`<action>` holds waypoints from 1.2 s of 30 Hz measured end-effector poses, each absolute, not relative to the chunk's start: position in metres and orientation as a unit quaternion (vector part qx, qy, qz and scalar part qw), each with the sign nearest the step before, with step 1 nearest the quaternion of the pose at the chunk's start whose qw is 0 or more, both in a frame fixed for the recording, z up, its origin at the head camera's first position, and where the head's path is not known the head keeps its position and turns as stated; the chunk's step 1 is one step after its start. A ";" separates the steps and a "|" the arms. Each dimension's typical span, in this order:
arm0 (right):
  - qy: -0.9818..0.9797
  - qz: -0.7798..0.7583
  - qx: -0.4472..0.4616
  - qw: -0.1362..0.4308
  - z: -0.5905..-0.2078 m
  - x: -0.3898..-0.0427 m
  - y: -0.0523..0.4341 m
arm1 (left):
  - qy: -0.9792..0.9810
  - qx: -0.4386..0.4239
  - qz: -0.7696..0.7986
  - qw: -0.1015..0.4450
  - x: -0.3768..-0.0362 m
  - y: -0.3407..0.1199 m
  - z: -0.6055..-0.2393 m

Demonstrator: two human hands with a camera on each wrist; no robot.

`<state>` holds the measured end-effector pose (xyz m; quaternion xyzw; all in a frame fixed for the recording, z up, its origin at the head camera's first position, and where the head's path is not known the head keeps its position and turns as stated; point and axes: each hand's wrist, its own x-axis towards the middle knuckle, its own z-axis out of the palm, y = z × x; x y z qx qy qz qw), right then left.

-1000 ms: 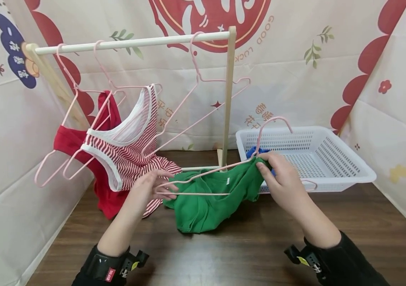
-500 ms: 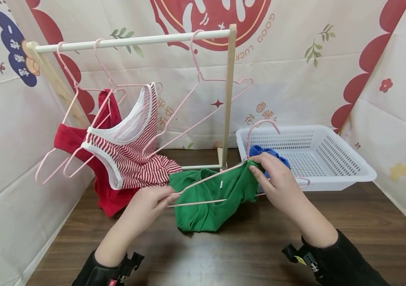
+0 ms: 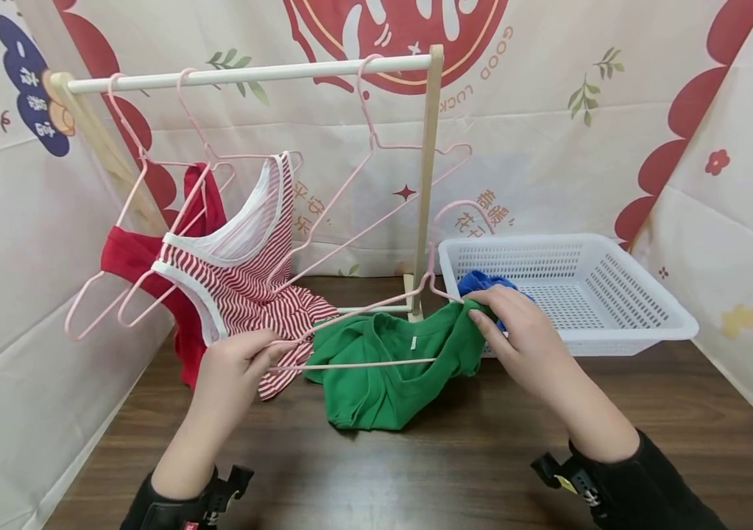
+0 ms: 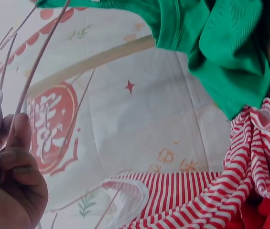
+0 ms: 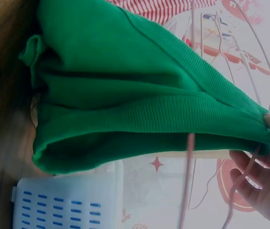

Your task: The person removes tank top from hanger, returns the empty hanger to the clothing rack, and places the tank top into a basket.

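Observation:
My left hand pinches the left end of a pink hanger, fingers curled round the wire in the left wrist view. The hanger's hook points up near the basket. My right hand pinches the right shoulder of a green tank top, whose lower part lies bunched on the table. A small white label shows at its neck. The hanger's right side runs inside the shoulder, and its wire comes out through the armhole in the right wrist view. The hanger's left end is outside the top.
A rack carries a red garment, a red-and-white striped top and a bare pink hanger on its right. Behind my right hand stands a white basket with a blue cloth. Printed cloth walls surround the table.
My left hand has gone from loose fingers to pinching the hanger's end and drawn it left. The hook has shifted left. My right hand stays on the green tank top's shoulder.

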<state>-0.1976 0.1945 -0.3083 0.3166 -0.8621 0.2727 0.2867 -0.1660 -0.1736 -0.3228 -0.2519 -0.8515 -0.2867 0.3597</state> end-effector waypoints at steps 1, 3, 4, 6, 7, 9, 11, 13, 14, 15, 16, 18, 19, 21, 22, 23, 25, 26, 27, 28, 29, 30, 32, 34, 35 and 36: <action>-0.863 0.272 0.316 0.285 -0.308 -0.198 0.196 | -0.853 -0.245 -0.300 0.350 -0.165 -0.176 -0.322; -0.864 0.271 0.315 0.283 -0.308 -0.198 0.198 | -0.856 -0.227 -0.333 0.325 -0.164 -0.180 -0.320; -0.865 0.269 0.315 0.283 -0.309 -0.198 0.199 | -0.856 -0.219 -0.348 0.314 -0.163 -0.182 -0.320; -0.865 0.267 0.314 0.284 -0.309 -0.197 0.202 | -0.854 -0.204 -0.379 0.292 -0.162 -0.185 -0.318; -0.866 0.266 0.313 0.285 -0.309 -0.197 0.203 | -0.853 -0.196 -0.391 0.285 -0.161 -0.187 -0.317; -0.868 0.264 0.311 0.285 -0.310 -0.196 0.206 | -0.851 -0.185 -0.405 0.278 -0.161 -0.190 -0.316; -0.869 0.264 0.307 0.285 -0.311 -0.196 0.208 | -0.847 -0.180 -0.417 0.277 -0.160 -0.192 -0.315; -0.870 0.264 0.305 0.284 -0.311 -0.196 0.210 | -0.844 -0.175 -0.424 0.278 -0.160 -0.195 -0.315; -0.870 0.264 0.304 0.284 -0.312 -0.197 0.211 | -0.843 -0.174 -0.426 0.279 -0.160 -0.196 -0.315; -0.871 0.263 0.303 0.285 -0.312 -0.197 0.212 | -0.842 -0.172 -0.428 0.279 -0.160 -0.197 -0.315; -0.870 0.263 0.303 0.285 -0.312 -0.197 0.213 | -0.841 -0.172 -0.430 0.281 -0.160 -0.198 -0.315; -0.871 0.260 0.304 0.286 -0.313 -0.198 0.214 | -0.841 -0.169 -0.429 0.281 -0.160 -0.201 -0.315; -0.871 0.259 0.304 0.286 -0.314 -0.199 0.215 | -0.842 -0.167 -0.428 0.282 -0.160 -0.202 -0.314; -0.871 0.258 0.305 0.286 -0.315 -0.200 0.217 | -0.843 -0.163 -0.428 0.281 -0.159 -0.204 -0.314; -0.872 0.258 0.304 0.285 -0.316 -0.200 0.217 | -0.844 -0.162 -0.428 0.280 -0.159 -0.205 -0.313; -0.873 0.257 0.303 0.284 -0.316 -0.200 0.218 | -0.845 -0.159 -0.427 0.278 -0.159 -0.207 -0.313; -0.875 0.257 0.299 0.279 -0.318 -0.201 0.220 | -0.846 -0.156 -0.428 0.277 -0.159 -0.209 -0.314; -0.877 0.257 0.296 0.277 -0.318 -0.201 0.221 | -0.847 -0.154 -0.428 0.276 -0.159 -0.209 -0.314; -0.879 0.256 0.294 0.275 -0.319 -0.201 0.222 | -0.846 -0.153 -0.429 0.276 -0.159 -0.210 -0.315; -0.881 0.255 0.291 0.272 -0.319 -0.201 0.223 | -0.847 -0.152 -0.429 0.275 -0.159 -0.211 -0.315; -0.883 0.254 0.288 0.270 -0.319 -0.201 0.224 | -0.847 -0.151 -0.430 0.275 -0.159 -0.211 -0.315; -0.885 0.253 0.285 0.267 -0.320 -0.201 0.225 | -0.847 -0.151 -0.430 0.275 -0.159 -0.212 -0.315; -0.889 0.250 0.278 0.263 -0.320 -0.200 0.227 | -0.847 -0.150 -0.429 0.274 -0.160 -0.212 -0.314; -0.894 0.247 0.271 0.256 -0.321 -0.200 0.229 | -0.849 -0.149 -0.429 0.272 -0.161 -0.213 -0.314; -0.897 0.247 0.268 0.252 -0.322 -0.200 0.230 | -0.850 -0.147 -0.428 0.271 -0.161 -0.213 -0.313; -0.900 0.245 0.263 0.247 -0.322 -0.200 0.232 | -0.851 -0.145 -0.427 0.270 -0.161 -0.213 -0.313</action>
